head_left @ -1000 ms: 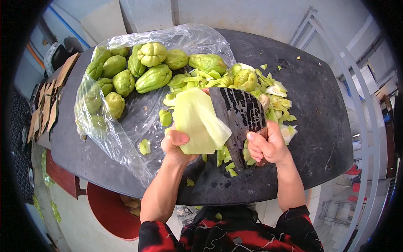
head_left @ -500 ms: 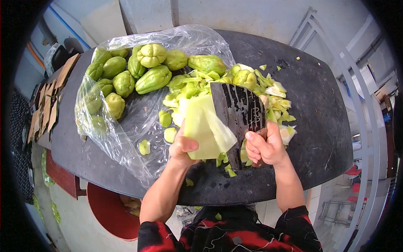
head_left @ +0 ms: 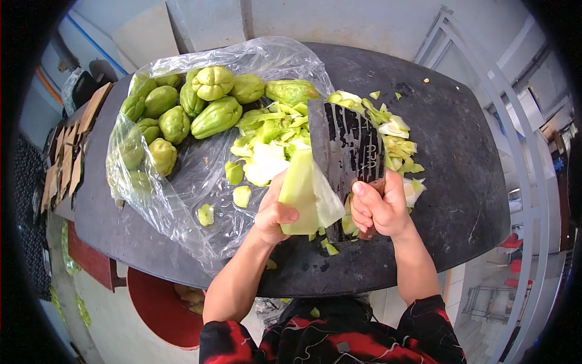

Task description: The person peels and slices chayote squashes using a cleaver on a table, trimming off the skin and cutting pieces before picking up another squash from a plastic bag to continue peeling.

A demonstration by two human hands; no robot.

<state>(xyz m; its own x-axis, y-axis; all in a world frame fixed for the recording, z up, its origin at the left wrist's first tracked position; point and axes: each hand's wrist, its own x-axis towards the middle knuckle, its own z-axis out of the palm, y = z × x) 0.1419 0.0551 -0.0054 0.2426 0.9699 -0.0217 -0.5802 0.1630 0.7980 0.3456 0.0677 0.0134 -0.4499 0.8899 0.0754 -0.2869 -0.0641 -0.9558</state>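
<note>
A pale green, peeled chayote with flat cut faces point(head_left: 298, 203) is gripped in my left hand point(head_left: 274, 212), thumb across its near end. My right hand point(head_left: 386, 206) is wrapped round the handle of a wide, dark cleaver point(head_left: 354, 148). The wet blade stands upright just right of the chayote, its edge side toward it; whether they touch I cannot tell. Behind both hands lies a heap of green peelings and cut pieces point(head_left: 273, 136), partly hidden by the blade. Several whole green chayotes point(head_left: 217, 117) rest on a clear plastic bag at the left.
The clear plastic bag point(head_left: 200, 200) spreads over the left of the dark table point(head_left: 461, 176). Loose scraps lie near its front edge. Below the table stands a red bin point(head_left: 154, 309). A grey metal railing point(head_left: 524, 182) runs along the right, and wooden pieces point(head_left: 70, 145) lean at the left.
The chayote has turned and shows a narrower face. My left hand has shifted slightly right, and the cleaver blade has risen a little and stands more upright.
</note>
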